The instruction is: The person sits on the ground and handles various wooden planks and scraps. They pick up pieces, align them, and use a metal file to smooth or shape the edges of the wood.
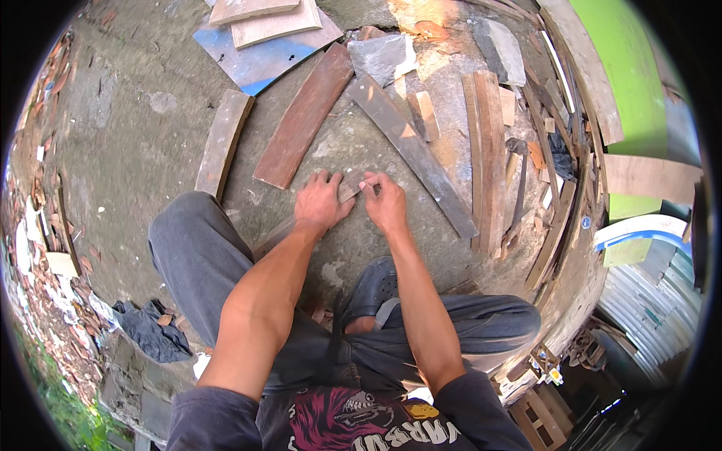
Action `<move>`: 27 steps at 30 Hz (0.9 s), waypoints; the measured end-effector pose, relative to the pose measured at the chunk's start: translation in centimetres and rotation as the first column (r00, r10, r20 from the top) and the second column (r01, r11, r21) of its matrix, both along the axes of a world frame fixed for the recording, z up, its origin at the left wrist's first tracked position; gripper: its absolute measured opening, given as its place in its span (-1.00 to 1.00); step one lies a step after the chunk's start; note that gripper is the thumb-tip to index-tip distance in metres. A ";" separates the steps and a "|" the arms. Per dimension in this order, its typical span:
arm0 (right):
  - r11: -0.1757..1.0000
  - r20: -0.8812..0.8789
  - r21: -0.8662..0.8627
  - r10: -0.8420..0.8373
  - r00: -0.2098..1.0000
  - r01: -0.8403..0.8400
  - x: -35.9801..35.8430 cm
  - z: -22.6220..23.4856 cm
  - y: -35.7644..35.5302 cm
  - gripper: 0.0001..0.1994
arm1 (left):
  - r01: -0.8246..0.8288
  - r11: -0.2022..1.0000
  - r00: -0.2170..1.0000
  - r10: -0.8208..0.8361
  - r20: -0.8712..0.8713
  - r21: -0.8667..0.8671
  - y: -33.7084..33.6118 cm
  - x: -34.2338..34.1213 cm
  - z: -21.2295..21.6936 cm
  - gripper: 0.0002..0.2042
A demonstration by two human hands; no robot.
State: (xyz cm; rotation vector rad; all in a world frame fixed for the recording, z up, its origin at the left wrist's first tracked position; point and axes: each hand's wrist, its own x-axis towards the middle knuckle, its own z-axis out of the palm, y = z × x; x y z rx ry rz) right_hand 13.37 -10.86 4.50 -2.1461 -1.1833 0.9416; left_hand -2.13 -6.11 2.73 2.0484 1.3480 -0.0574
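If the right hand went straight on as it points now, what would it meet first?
Past the wood piece it seems to touch, the right hand would probably meet the reddish plank; depth is hard to judge.

A stained grey floor (pixel 143 150) lies in daylight, a green panel (pixel 630 83) at right.

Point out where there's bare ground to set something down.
Wide bare ground lies left of the grey plank; a small patch opens between the reddish-brown board and dark diagonal plank. The right side is crowded with wooden strips.
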 end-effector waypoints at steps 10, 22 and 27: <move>0.999 0.116 -0.024 0.049 0.992 -0.047 -1.0 0.8 0.4 -0.86 | -0.016 1.000 1.000 0.016 0.002 -0.024 0.0 0.2 -0.3 -0.45; 0.995 0.153 -0.007 0.096 0.984 -0.096 -0.5 0.7 1.1 -0.84 | 0.007 1.000 1.000 -0.007 -0.007 0.014 0.1 0.1 0.0 -0.47; 0.995 0.083 -0.077 0.066 0.994 -0.060 0.6 0.5 1.8 -0.86 | 0.003 1.000 1.000 -0.003 -0.012 -0.012 0.1 0.1 0.2 -0.44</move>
